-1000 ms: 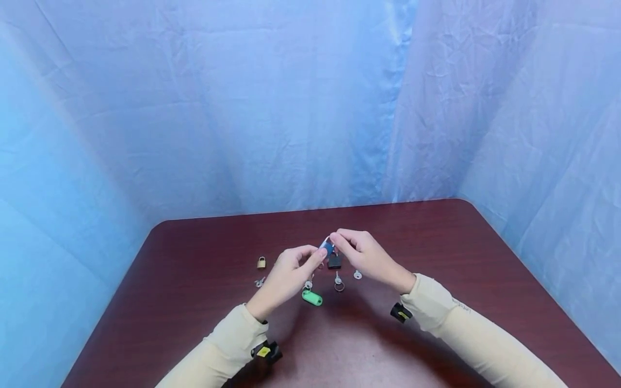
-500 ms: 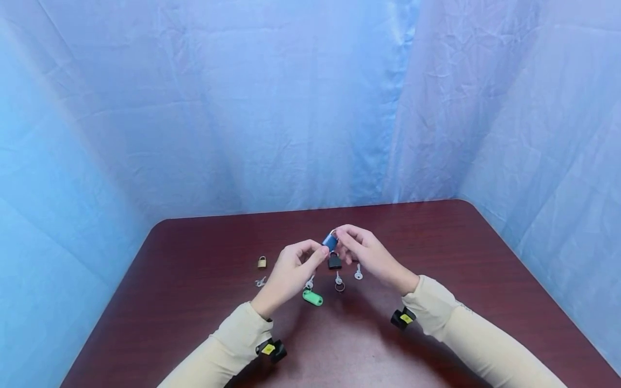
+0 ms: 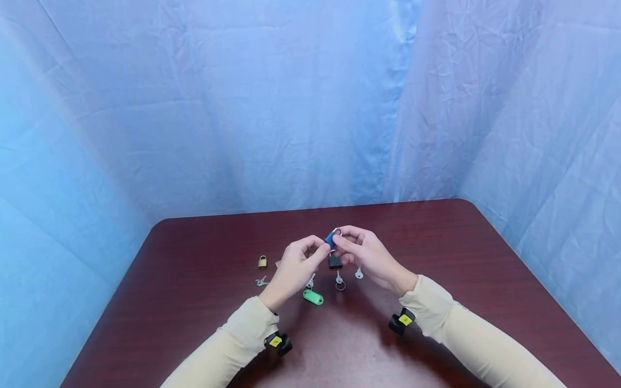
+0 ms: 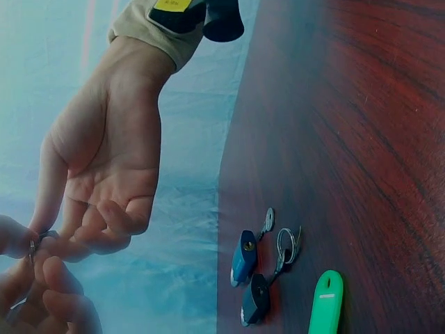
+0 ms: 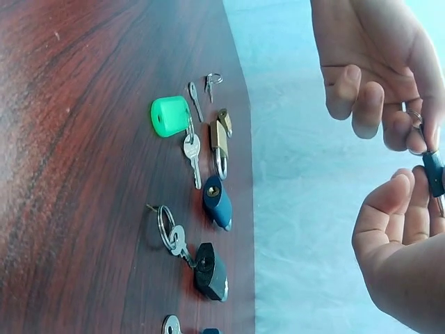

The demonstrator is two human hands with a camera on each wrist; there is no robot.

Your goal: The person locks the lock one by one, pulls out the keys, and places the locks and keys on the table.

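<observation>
Both hands meet above the middle of the bench (image 3: 204,302), sharing a small blue padlock (image 3: 331,238): the right hand (image 3: 368,256) pinches it at the shackle end with curled fingers, and the left hand (image 3: 296,267) closes thumb and forefinger on its lower end, where a key may sit, though that is too small to tell. The padlock is tilted, its long axis running from the left fingertips up toward the right ones, so neither hand is nearer. Directly below lie a black padlock (image 3: 335,262), a green key tag (image 3: 313,297) and loose keys (image 3: 358,274).
</observation>
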